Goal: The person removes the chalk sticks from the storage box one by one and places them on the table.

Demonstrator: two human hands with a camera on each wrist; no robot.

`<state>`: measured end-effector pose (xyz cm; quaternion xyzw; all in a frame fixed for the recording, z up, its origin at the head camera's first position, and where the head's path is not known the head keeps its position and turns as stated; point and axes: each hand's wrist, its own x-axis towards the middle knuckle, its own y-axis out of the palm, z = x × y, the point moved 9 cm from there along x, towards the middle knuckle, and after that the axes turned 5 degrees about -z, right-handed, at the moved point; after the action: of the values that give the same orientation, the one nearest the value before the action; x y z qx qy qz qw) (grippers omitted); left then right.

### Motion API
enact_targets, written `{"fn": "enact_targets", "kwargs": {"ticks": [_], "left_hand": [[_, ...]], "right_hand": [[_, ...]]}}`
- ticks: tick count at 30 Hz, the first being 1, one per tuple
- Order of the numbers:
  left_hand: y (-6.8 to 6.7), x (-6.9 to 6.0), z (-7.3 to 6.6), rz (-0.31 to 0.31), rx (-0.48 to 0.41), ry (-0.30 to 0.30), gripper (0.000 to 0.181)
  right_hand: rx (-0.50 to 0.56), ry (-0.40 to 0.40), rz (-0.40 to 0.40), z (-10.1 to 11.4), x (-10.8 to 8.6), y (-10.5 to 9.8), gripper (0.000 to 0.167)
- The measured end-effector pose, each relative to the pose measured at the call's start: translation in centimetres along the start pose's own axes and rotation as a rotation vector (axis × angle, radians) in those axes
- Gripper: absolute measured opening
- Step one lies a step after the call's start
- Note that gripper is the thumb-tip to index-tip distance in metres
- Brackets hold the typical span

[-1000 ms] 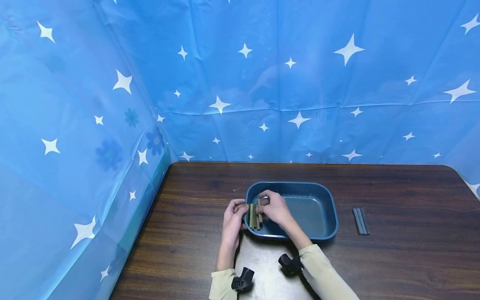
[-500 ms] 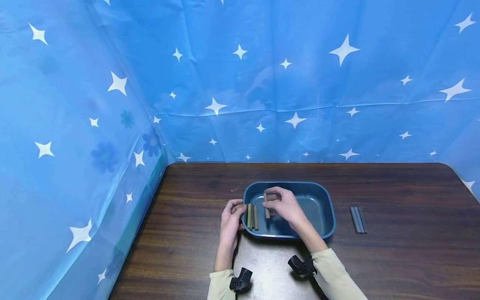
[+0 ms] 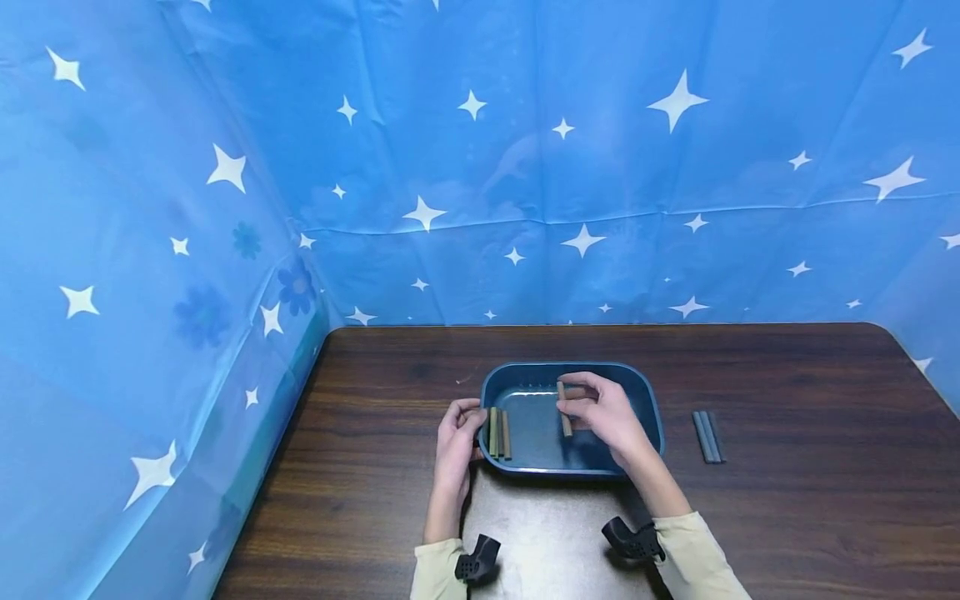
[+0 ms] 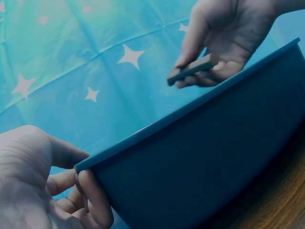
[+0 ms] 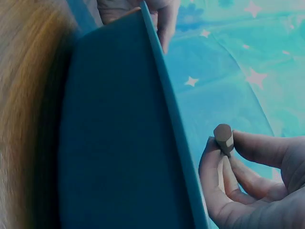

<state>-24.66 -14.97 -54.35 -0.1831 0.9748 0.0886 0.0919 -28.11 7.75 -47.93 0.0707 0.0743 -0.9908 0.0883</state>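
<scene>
My left hand (image 3: 453, 442) grips the left rim of a dark blue plastic basin (image 3: 536, 433), thumb on one side of the wall and fingers on the other. Over the basin's right half, my right hand (image 3: 609, 417) pinches a short brown stick (image 3: 566, 425) between thumb and fingertips. In the right wrist view that stick (image 5: 223, 133) has a flat, many-sided end. Several similar sticks lie side by side against the basin's left wall, among them a yellow-green stick (image 3: 492, 432) and a brownish stick (image 3: 506, 435).
Grey-blue sticks (image 3: 706, 437) lie together on the dark wooden table (image 3: 810, 417), right of the basin. A blue sheet with white stars (image 3: 480, 167) hangs behind the table and along its left side. Each wrist wears a black camera (image 3: 633, 540).
My right hand has lifted the brown stick away from the others at the left and carried it rightward across the basin. My left hand keeps its hold on the rim.
</scene>
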Motion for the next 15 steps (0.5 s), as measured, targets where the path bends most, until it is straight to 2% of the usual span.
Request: {"fn": "enact_targets", "kwargs": {"ticks": [15], "left_hand": [[0.0, 0.0, 0.0, -0.009, 0.008, -0.011, 0.026]], "right_hand": [[-0.018, 0.028, -0.068, -0.2, -0.6, -4.5, 0.045]]}}
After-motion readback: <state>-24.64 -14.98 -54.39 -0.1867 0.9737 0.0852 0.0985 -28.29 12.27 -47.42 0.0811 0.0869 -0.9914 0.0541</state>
